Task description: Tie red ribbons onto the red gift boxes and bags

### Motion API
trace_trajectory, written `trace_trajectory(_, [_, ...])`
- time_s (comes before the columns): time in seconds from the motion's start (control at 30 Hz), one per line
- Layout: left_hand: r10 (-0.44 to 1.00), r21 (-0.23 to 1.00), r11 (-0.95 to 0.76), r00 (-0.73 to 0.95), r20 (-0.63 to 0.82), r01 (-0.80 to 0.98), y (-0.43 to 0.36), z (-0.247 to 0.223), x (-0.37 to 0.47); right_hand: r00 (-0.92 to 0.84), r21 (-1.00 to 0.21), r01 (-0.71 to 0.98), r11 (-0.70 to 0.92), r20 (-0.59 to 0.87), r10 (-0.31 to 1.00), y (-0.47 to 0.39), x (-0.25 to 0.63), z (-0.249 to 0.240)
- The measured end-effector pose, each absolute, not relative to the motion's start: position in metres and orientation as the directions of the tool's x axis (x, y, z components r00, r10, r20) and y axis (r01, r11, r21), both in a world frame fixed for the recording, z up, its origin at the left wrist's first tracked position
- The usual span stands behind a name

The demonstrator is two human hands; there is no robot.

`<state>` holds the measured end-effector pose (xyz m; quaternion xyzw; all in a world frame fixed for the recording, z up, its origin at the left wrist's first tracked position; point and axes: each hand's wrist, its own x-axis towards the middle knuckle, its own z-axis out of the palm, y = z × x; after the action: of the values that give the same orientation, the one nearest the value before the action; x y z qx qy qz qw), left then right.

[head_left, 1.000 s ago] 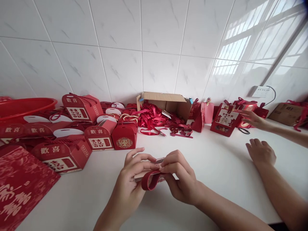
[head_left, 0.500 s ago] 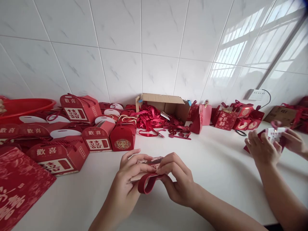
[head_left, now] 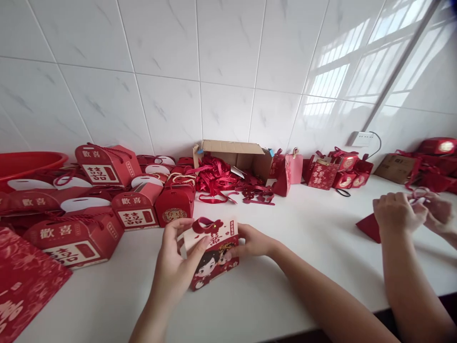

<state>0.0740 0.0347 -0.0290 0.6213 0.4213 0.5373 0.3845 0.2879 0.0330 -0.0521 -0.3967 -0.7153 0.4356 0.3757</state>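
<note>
Head view: small red-and-white gift box (head_left: 211, 255) with a cartoon couple on its front, held upright just above the white table (head_left: 285, 286), left hand (head_left: 174, 267) wrapped round its left side with fingers (head_left: 200, 244) closed on the front, right hand (head_left: 252, 242) gripping the right edge. On top, a red ribbon loop (head_left: 206, 225) (curled, resting on the lid). Behind, red handled boxes (head_left: 135, 209) and an open cardboard carton (head_left: 235, 155) spilling ribbons; at far right, another person's hands (head_left: 410, 214) over a red piece.
</note>
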Motion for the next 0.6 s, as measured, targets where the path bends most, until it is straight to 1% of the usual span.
trace_trajectory(0.1, [0.903,0.895,-0.430,0.031,0.429,0.122,0.042,-0.034,0.073,-0.135,-0.942,0.313,0.118,0.079,0.988,0.033,0.322,-0.049])
trace_trajectory(0.2, [0.906,0.902,-0.424,0.045,0.422,0.077,0.044,-0.032,0.067,0.183,-0.924,0.380,-0.048,0.024,0.983,0.017,0.372,-0.046])
trace_trajectory(0.23, [0.907,0.906,-0.421,0.034,0.419,0.049,0.043,-0.031,0.065,0.318,-0.911,0.395,-0.122,0.010,0.948,0.010,0.389,-0.047])
trace_trajectory(0.27, [0.907,0.907,-0.421,0.001,0.421,0.016,0.043,-0.029,0.063,0.470,-0.893,0.400,-0.206,0.007,0.883,0.004,0.404,-0.049])
trace_trajectory(0.33, [0.897,0.900,-0.434,-0.120,0.426,-0.049,0.042,-0.025,0.060,0.730,-0.845,0.373,-0.383,0.012,0.683,-0.006,0.426,-0.057])
trace_trajectory(0.37, [0.883,0.891,-0.448,-0.194,0.427,-0.075,0.042,-0.023,0.059,0.820,-0.816,0.345,-0.465,0.020,0.573,-0.008,0.432,-0.062])
trace_trajectory(0.4, [0.861,0.878,-0.470,-0.268,0.433,-0.091,0.043,-0.022,0.058,0.878,-0.782,0.318,-0.536,0.031,0.477,-0.008,0.437,-0.068])
trace_trajectory(0.43, [0.834,0.863,-0.496,-0.329,0.443,-0.098,0.043,-0.020,0.056,0.911,-0.745,0.302,-0.595,0.043,0.409,-0.007,0.439,-0.074])
trace_trajectory(0.47, [0.804,0.844,-0.527,-0.379,0.458,-0.100,0.044,-0.018,0.054,0.926,-0.704,0.301,-0.643,0.055,0.373,-0.006,0.440,-0.080])
trace_trajectory(0.53, [0.741,0.798,-0.595,-0.449,0.499,-0.096,0.044,-0.014,0.049,0.920,-0.618,0.343,-0.707,0.070,0.385,-0.002,0.440,-0.088])
trace_trajectory(0.6, [0.685,0.756,-0.650,-0.491,0.537,-0.080,0.044,-0.011,0.042,0.894,-0.534,0.409,-0.740,0.069,0.443,0.001,0.440,-0.093])
